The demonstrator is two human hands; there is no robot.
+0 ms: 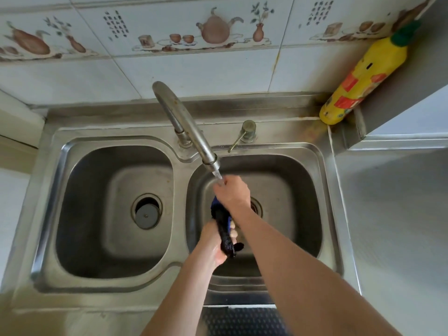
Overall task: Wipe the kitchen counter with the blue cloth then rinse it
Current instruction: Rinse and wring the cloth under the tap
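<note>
The tap spout (184, 127) is slanting over the divider into the right basin (303, 190), crowding its upper left. Both hands (232, 192) and the cloth (224, 229) are filling that basin's middle. The left basin (84, 202) is lying open. A yellow bottle (363, 76) is leaning in the back right corner, with a lever (242, 137) sticking up behind the right basin.

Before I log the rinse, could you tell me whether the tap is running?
Running: water streams from the tap spout onto the right hand.
</note>
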